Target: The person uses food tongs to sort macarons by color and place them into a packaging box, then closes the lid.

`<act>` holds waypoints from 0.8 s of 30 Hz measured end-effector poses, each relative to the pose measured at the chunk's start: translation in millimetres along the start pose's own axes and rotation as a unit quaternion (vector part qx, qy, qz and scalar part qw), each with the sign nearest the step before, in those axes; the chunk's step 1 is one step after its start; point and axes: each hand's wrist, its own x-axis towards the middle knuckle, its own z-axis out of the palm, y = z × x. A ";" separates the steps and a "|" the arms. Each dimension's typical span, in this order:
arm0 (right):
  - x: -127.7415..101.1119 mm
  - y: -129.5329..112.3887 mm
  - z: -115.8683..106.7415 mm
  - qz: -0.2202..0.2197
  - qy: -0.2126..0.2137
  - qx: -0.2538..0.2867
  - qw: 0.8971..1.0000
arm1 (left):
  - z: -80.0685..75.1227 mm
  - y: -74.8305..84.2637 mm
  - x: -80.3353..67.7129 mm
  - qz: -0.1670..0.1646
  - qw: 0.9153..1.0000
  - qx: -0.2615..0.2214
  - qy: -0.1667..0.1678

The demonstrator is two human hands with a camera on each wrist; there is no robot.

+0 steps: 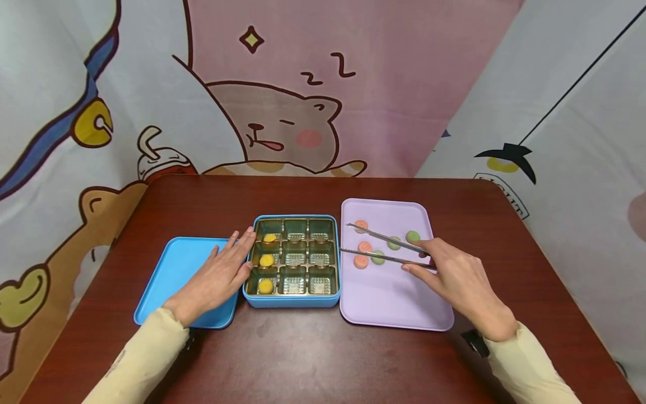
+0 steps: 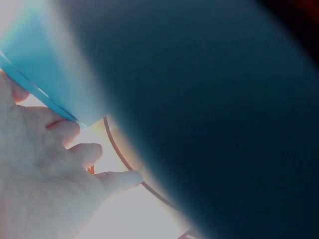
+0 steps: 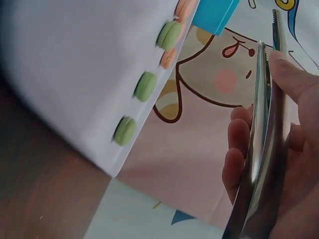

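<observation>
A blue tin box (image 1: 291, 301) with a gold compartment insert stands mid-table; three yellow cakes (image 1: 266, 260) fill its left column. My left hand (image 1: 222, 275) lies flat with straight fingers on the blue lid (image 1: 174, 269), fingertips against the box's left wall. My right hand (image 1: 454, 275) grips metal tongs (image 1: 386, 248) over the lilac tray (image 1: 393, 308). The tongs' tips stand apart near orange cakes (image 1: 360, 261) and green cakes (image 1: 413, 236), holding nothing. In the right wrist view the tongs (image 3: 264, 124) run along my fingers, with green cakes (image 3: 145, 85) on the tray (image 3: 75, 64).
A dark red-brown table (image 1: 313, 359) carries everything. Cartoon-printed curtains (image 1: 282, 84) hang close behind and to both sides. The left wrist view is mostly blocked by the blue lid (image 2: 50, 64) close to the lens.
</observation>
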 end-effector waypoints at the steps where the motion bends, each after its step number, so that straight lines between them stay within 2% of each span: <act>1: -2.2 1.7 -0.9 0.003 0.001 -0.002 1.000 | -0.1 0.1 0.0 0.001 1.000 0.000 0.001; 12: -22.5 20.8 -10.5 0.041 -0.011 -0.011 0.999 | -1.0 1.9 0.1 0.011 1.000 0.004 0.013; 17: -29.1 27.8 -12.9 0.053 -0.022 -0.011 0.998 | -2.5 3.2 0.3 0.006 1.000 0.002 0.004; 24: -36.4 36.9 -13.4 0.043 -0.026 -0.012 0.999 | -3.2 3.4 0.6 0.004 1.000 0.008 -0.001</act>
